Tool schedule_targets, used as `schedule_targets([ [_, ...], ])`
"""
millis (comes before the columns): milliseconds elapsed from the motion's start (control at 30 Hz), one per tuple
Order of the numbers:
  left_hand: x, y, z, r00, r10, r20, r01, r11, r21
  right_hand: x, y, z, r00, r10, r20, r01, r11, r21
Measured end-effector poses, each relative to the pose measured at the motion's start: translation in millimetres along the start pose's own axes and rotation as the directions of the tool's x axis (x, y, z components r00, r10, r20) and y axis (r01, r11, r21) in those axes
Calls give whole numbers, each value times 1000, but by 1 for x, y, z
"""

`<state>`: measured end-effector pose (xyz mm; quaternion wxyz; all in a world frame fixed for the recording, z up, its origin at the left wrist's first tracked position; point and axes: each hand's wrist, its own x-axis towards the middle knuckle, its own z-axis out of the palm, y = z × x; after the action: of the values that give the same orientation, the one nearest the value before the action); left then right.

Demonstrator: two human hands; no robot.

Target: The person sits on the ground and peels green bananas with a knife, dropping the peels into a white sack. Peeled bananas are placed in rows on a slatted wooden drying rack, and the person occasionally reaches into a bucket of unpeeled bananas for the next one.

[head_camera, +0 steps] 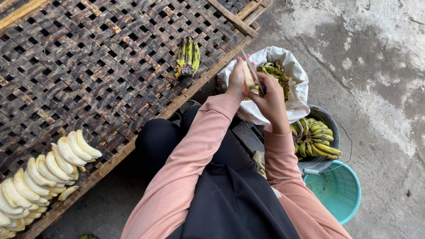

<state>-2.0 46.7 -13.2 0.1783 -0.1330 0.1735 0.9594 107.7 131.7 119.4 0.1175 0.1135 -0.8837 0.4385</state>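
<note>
Head view: looked down on a seated person in pink sleeves and a dark apron, both hands raised over a white sack
Left hand [237, 82]: closed around a pale, partly peeled banana [248, 76], held just above the sack's mouth
Right hand [271, 99]: closed on a knife [253, 73], its blade laid against the banana
White sack [292, 73]: open, green-yellow peels inside, directly under the hands
Dark bucket [330, 121]: beside the person's right knee, holding unpeeled bananas [315, 138] mottled yellow and green
Teal basket [338, 190]: touching the bucket, nothing visible in it
Woven rack [88, 66]: dark lattice on the person's left, serving as the worktop
Peeled bananas [42, 181]: many pale ones laid in overlapping rows at the rack's near corner
Small bunch [188, 56]: unpeeled, alone on the rack near the sack
Progress: judged well under way; a good row was peeled and laid out, one was in hand, and the bucket's fruit and the small bunch remained, with most of the rack bare
</note>
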Motion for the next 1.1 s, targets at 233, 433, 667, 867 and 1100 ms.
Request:
schedule_targets([
  [233, -10, 30, 4, 961, 268, -66, -264, 962, 65, -33, -8, 8, 968, -228, 107, 208, 963, 172],
  [433, -7, 30, 2, 956, 291, -21, -290, 956, 44, -37, -11, 11, 977, -82, 199, 61, 992, 110],
  [667, -10, 31, 3, 951, 308, -23, -308, 952, 1, -37, -15, 11, 980, 16, 197, -29, 997, 67],
  [867, -16, 34, 8, 958, 287, -20, -288, 954, -87, -34, -11, 15, 984, -71, 161, 56, 994, 96],
  [1100, -28, 35, 14, 972, 231, 45, -227, 970, -86, -30, 3, 21, 987, -5, 159, -5, 998, 62],
])
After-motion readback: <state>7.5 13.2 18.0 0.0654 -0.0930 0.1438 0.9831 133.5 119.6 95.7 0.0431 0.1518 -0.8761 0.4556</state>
